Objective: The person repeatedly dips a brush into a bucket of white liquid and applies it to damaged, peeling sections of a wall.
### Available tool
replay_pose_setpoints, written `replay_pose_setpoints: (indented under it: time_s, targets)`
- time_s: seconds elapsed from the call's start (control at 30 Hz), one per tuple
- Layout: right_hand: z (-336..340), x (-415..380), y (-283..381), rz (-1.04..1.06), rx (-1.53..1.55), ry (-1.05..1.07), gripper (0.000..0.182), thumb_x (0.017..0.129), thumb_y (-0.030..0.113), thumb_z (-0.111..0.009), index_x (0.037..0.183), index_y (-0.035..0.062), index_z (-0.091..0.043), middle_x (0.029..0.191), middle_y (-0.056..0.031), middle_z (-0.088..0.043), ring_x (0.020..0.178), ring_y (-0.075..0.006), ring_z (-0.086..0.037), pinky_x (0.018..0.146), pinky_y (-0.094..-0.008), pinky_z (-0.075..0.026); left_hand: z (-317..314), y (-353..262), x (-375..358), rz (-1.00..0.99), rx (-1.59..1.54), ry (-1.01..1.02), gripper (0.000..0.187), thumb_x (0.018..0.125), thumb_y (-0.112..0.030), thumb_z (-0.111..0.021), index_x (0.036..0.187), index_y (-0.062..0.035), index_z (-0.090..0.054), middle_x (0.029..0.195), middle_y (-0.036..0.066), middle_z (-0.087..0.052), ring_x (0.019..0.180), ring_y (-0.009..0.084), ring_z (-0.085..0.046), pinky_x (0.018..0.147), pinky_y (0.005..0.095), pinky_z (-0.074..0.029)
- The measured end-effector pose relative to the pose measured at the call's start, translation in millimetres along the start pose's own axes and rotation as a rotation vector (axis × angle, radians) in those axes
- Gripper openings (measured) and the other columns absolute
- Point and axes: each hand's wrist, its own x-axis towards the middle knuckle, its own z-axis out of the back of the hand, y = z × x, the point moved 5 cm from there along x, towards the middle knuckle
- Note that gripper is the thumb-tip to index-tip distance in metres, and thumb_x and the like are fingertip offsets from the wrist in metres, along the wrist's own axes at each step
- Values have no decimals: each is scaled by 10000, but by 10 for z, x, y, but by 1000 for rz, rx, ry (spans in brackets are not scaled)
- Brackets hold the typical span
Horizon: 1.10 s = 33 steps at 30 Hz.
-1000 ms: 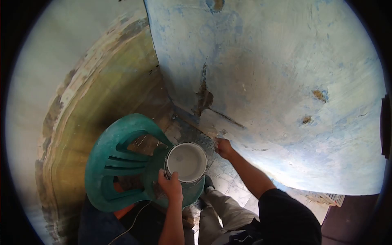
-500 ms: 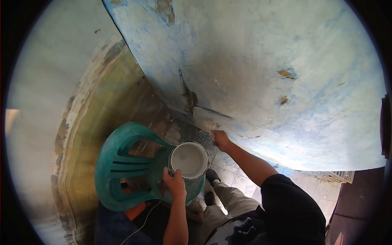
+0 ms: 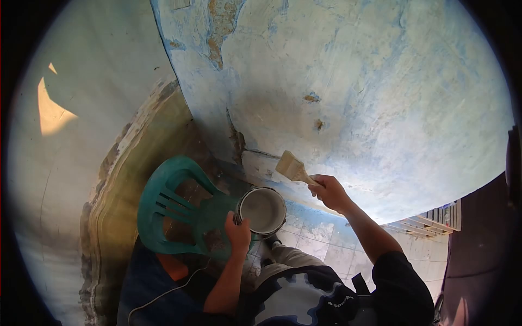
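Note:
A round paint bucket [image 3: 263, 211] with pale liquid inside is gripped at its left rim by my left hand [image 3: 238, 232]. My right hand [image 3: 328, 192] is closed on the handle of a wide brush [image 3: 291, 167], whose pale bristles point up and left in front of the wall. Whether the bristles touch the wall, I cannot tell. Beneath and left of the bucket stands a green plastic chair [image 3: 176, 205]. The wall [image 3: 370, 136] has patchy blue and white paint, a dark crack and brown chipped spots.
A second wall [image 3: 60, 179] with peeling paint meets the first in a corner. Tiled floor [image 3: 310, 234] lies below, near my feet. A pale cable [image 3: 168, 290] crosses dark material [image 3: 147, 277] at the lower left. White slatted racks [image 3: 435, 221] stand at the right.
The brush has come up from low by the wall and now shows clearly. The bucket sits slightly further right, with my left hand still on it. The view has shifted.

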Motion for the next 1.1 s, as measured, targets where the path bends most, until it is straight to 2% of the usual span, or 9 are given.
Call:
replay_pose_setpoints:
  time_s: [0.1,0.13,0.17,0.23,0.3,0.4,0.53,0.9,1.1]
  targets:
    - [147,-466,277,82,-64,-22,245,965,196,-629,1014,-38,-680,744,-32,-604,669,-122,-520,638,-314,-432,-99,-239,-154,-20,53,85,446,855,-43,-638,1223,172,-507,1084,203,-623,1020,210,-604,899,338,-473]
    - [211,-592,297,34,-133,-2,266,954,143,-637,1151,-27,-693,779,-33,-635,716,-110,-555,685,-286,-466,-160,-308,-213,-12,116,169,475,861,-53,-646,1248,181,-503,1101,222,-626,1043,235,-618,917,346,-472]
    - [253,-725,358,27,-132,-9,266,954,143,-637,1151,-27,-693,779,-33,-635,716,-110,-555,685,-286,-466,-194,-244,-242,-9,116,179,475,861,-53,-646,1248,181,-503,1101,222,-626,1043,235,-618,917,346,-472]
    - [331,-944,525,69,-188,-2,290,941,164,-668,1175,-4,-707,762,-76,-664,673,-127,-553,653,-322,-468,-264,-240,-238,-239,226,98,444,861,-63,-652,1213,173,-518,1083,235,-643,1008,271,-651,873,355,-489]
    - [403,-1083,640,83,-264,-2,297,918,138,-687,1190,21,-713,799,-125,-704,670,-163,-595,665,-339,-490,-298,-328,-254,-293,217,124,409,855,-59,-651,1176,163,-530,1051,241,-652,975,277,-665,834,358,-496]
    - [383,-1274,895,213,-459,12,220,879,97,-674,1077,30,-743,852,-186,-718,737,-326,-673,716,-418,-522,-420,-769,-360,-397,193,158,331,837,-49,-647,1092,141,-554,941,235,-662,867,265,-682,736,360,-503]
    - [221,-1409,1069,367,-692,-12,111,835,62,-638,902,11,-712,841,-186,-686,821,-376,-674,765,-468,-526,-443,-1336,-580,-509,142,172,231,808,-27,-629,979,118,-574,738,188,-637,678,215,-660,604,358,-489]
    - [-299,-1311,1130,444,-1056,-10,134,820,49,-614,910,20,-708,877,-201,-660,853,-358,-692,728,-450,-564,-428,-1747,-689,-805,131,194,129,763,1,-626,835,46,-530,660,165,-568,595,231,-634,551,347,-461]
    - [-278,-1343,1243,513,-927,-108,115,828,54,-613,860,35,-722,893,-178,-663,839,-362,-691,761,-450,-560,-277,-1775,-663,-831,158,147,127,759,3,-626,830,40,-527,647,153,-544,581,207,-607,538,341,-445]
